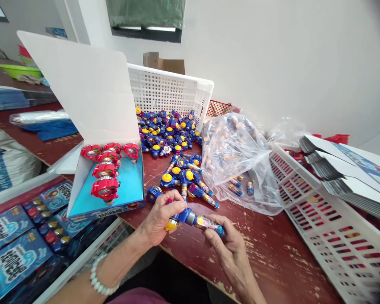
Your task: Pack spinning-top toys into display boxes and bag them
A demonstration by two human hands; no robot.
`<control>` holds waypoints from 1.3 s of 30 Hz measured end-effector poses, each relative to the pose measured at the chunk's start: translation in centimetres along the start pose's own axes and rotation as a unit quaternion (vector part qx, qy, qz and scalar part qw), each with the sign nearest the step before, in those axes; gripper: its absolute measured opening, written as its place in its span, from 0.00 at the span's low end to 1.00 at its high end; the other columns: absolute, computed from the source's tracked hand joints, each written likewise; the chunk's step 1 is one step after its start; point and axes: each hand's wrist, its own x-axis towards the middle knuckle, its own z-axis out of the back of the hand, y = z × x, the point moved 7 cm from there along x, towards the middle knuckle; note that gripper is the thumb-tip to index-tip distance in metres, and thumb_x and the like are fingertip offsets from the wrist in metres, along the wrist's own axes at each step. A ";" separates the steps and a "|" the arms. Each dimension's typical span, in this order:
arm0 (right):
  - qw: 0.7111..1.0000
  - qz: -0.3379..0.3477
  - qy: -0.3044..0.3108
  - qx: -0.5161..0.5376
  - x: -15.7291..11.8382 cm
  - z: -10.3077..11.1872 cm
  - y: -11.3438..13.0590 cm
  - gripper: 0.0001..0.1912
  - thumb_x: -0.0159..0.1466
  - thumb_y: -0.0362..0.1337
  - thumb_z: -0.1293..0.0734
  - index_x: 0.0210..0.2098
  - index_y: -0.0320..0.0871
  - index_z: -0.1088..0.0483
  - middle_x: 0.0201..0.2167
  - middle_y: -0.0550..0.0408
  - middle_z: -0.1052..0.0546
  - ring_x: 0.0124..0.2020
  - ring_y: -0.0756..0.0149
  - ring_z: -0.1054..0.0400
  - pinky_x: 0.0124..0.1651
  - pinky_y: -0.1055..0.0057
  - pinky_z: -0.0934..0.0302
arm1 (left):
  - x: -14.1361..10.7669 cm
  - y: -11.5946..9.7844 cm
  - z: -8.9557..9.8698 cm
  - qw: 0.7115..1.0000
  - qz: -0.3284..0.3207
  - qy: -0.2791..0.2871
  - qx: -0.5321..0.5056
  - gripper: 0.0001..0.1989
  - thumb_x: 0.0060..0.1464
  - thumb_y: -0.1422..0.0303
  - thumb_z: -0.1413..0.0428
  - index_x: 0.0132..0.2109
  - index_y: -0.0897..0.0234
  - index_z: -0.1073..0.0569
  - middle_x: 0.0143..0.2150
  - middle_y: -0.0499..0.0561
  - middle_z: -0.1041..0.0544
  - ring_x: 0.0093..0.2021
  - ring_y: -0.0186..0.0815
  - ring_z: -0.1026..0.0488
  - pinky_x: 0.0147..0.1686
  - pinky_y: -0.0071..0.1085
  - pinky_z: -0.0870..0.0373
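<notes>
My left hand (163, 217) is closed around the blue and yellow head of a toy (187, 216). My right hand (227, 241) pinches the printed clear tube (205, 223) at the toy's other end. Tube and head meet end to end between my hands, above the front of the table. Just beyond them lies a small pile of blue toys with tubes attached (185, 173). Further back is a heap of blue and yellow toy heads (167, 131). A clear plastic bag (237, 147) of small printed tubes lies to the right, with several tubes at its mouth.
An open display box (129, 181) with several red toys stands on the left, its white lid upright. A white basket (171, 86) lies tipped behind the heap. Another white basket (329, 223) on the right bears stacked flat cartons (351, 169). Printed boxes (15, 261) fill a crate lower left.
</notes>
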 end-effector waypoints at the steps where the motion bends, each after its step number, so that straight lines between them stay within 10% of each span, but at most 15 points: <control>1: 1.000 -0.016 -0.004 0.022 -0.1 -0.1 -0.2 0.15 0.65 0.46 0.35 0.46 0.44 0.32 0.25 0.59 0.30 0.25 0.72 0.37 0.28 0.76 0.42 | -0.1 -0.3 -0.1 1.000 -0.017 0.001 0.016 0.15 0.44 0.58 0.40 0.28 0.63 0.36 0.19 0.42 0.39 0.15 0.25 0.45 0.11 0.21 0.52; 9: 0.955 -0.150 0.026 0.255 -0.5 -2.0 -1.4 0.18 0.62 0.51 0.34 0.39 0.42 0.36 0.14 0.69 0.43 0.11 0.80 0.57 0.14 0.78 0.51 | -0.6 -3.8 -1.2 0.934 -0.257 0.030 0.247 0.08 0.50 0.66 0.45 0.26 0.65 0.32 0.28 0.48 0.33 0.31 0.32 0.36 0.34 0.30 0.40; 16: 0.972 -0.122 -0.074 0.188 -1.1 -1.2 -2.8 0.17 0.61 0.50 0.33 0.39 0.41 0.32 0.17 0.64 0.39 0.14 0.78 0.51 0.16 0.78 0.52 | 0.5 -0.4 -0.4 0.993 -0.097 -0.030 0.059 0.11 0.45 0.64 0.43 0.24 0.66 0.35 0.25 0.45 0.38 0.25 0.27 0.42 0.24 0.25 0.44; 27: 0.976 -0.083 -0.100 0.173 -1.0 -0.7 -2.4 0.16 0.60 0.47 0.31 0.40 0.41 0.31 0.18 0.62 0.35 0.16 0.76 0.45 0.18 0.78 0.49 | 0.1 2.5 -0.8 0.989 0.098 -0.081 -0.081 0.15 0.36 0.61 0.41 0.25 0.62 0.40 0.22 0.42 0.39 0.16 0.25 0.48 0.10 0.20 0.57; 33: 0.912 -0.188 0.004 0.365 -1.0 -2.5 -1.9 0.22 0.56 0.49 0.28 0.42 0.42 0.34 0.20 0.64 0.34 0.13 0.82 0.52 0.14 0.81 0.49 | -0.7 -2.8 -1.1 0.959 -0.216 -0.015 0.185 0.09 0.45 0.66 0.42 0.23 0.66 0.32 0.26 0.48 0.33 0.30 0.31 0.35 0.32 0.28 0.37; 36: 0.910 -0.193 0.055 0.363 -1.3 -2.4 -1.2 0.21 0.57 0.51 0.30 0.41 0.43 0.34 0.21 0.64 0.34 0.13 0.81 0.54 0.14 0.80 0.49 | -0.5 -2.7 -1.1 0.969 -0.188 0.031 0.159 0.10 0.46 0.65 0.43 0.24 0.65 0.32 0.26 0.47 0.33 0.29 0.32 0.37 0.31 0.30 0.40; 39: 0.976 -0.117 0.079 0.167 -0.9 -0.8 0.1 0.18 0.63 0.51 0.35 0.41 0.43 0.32 0.26 0.58 0.30 0.22 0.74 0.39 0.26 0.75 0.40 | -0.3 -2.3 -1.0 0.971 -0.162 0.036 0.173 0.09 0.45 0.65 0.43 0.24 0.65 0.32 0.26 0.47 0.34 0.28 0.32 0.38 0.30 0.30 0.41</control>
